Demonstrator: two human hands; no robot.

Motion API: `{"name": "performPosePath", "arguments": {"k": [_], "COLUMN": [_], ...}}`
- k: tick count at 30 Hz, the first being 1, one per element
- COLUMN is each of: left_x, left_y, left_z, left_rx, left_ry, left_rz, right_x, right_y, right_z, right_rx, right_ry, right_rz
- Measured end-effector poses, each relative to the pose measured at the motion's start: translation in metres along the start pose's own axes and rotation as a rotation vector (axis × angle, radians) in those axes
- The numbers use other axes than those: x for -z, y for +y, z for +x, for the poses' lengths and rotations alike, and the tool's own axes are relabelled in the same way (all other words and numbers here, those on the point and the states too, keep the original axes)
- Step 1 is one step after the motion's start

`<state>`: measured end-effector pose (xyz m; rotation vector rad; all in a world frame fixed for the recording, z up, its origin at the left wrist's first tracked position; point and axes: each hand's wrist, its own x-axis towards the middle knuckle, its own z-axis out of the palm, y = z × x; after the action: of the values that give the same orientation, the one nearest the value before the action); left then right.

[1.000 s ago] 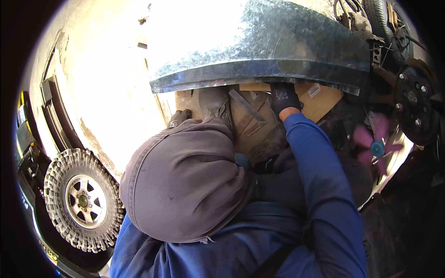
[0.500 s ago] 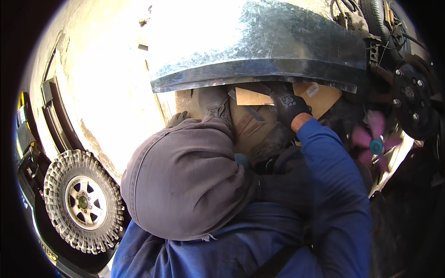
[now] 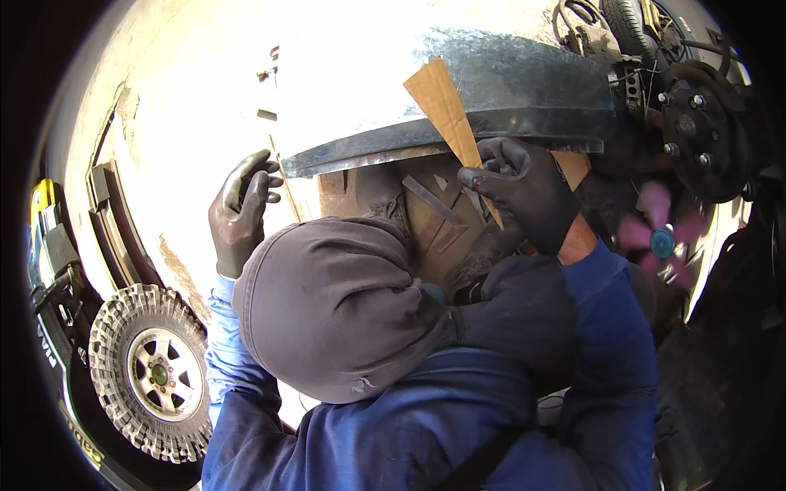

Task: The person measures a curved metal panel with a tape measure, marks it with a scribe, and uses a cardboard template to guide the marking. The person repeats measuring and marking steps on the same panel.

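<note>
While a tapered cardboard strip is pinched by the right hand (gloved in black) in front of the metal sheet, the left hand is held apart, its fingers parted.

A: Which handwear are you recording?
B: The left hand and right hand are wearing black work gloves; the left one is shining in patches.
A: The upper body?
B: A blue long-sleeved top is covering it; the right sleeve is stopping short of its glove.
A: The legs?
B: Dark grey trousers are creasing heavily, and pale threads are fraying loose.
</note>
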<state>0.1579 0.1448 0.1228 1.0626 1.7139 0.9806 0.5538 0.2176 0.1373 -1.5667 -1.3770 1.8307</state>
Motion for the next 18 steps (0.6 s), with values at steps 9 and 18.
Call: {"name": "performPosePath", "arguments": {"k": [9, 18], "left_x": [-0.093, -0.155], "left_y": [0.102, 0.098], "left_z": [0.077, 0.100], "left_rx": [0.014, 0.091], "left_ry": [-0.726, -0.870], "left_rz": [0.185, 0.112], "right_x": [0.012, 0.027], "right_y": [-0.007, 0.000], "right_z": [0.019, 0.024], "right_rx": [-0.102, -0.106], "right_ry": [0.025, 0.021], "right_rz": [0.230, 0.333]}}
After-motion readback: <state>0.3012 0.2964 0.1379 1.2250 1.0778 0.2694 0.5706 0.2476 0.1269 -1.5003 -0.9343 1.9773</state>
